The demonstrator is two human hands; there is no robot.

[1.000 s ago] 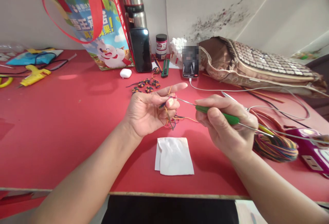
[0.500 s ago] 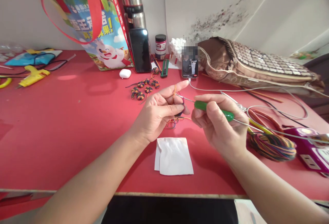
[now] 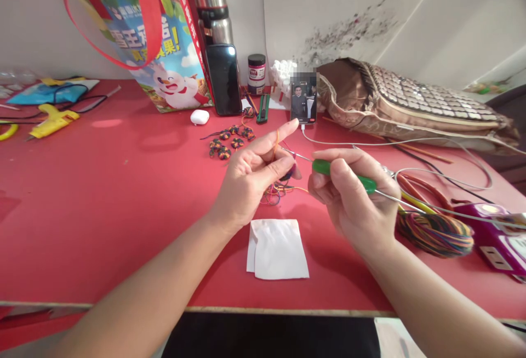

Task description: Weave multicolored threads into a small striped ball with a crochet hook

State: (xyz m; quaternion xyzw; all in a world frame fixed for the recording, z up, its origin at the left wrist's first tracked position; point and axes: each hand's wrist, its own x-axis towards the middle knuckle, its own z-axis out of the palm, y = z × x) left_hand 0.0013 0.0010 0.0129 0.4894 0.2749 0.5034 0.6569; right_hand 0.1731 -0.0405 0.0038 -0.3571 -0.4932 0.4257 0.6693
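Note:
My left hand (image 3: 257, 174) pinches a small dark crochet piece (image 3: 291, 171) between thumb and fingers, largely hidden by them. Orange yarn (image 3: 276, 141) runs around its raised index finger. Wrapped around the green handle of a crochet hook (image 3: 322, 167), my right hand (image 3: 355, 191) points the thin metal tip left at the crochet piece. Loose multicoloured yarn (image 3: 273, 193) lies below my left hand. Beyond it rest several small dark-and-orange crocheted pieces (image 3: 237, 143). A folded white paper (image 3: 281, 248) lies nearer to me.
At the right are a multicoloured yarn skein (image 3: 438, 234), a purple power strip (image 3: 495, 248) and a white cable (image 3: 370, 144). Behind stand two phones, a lit one (image 3: 303, 100) and a dark one (image 3: 224, 81), a jar (image 3: 257, 75) and a sequinned bag (image 3: 427, 106). A yellow glue gun (image 3: 53, 122) lies left.
My left index finger has tilted slightly up and left, and the thumb has drawn back a little from the crochet piece. The hook has shifted slightly right.

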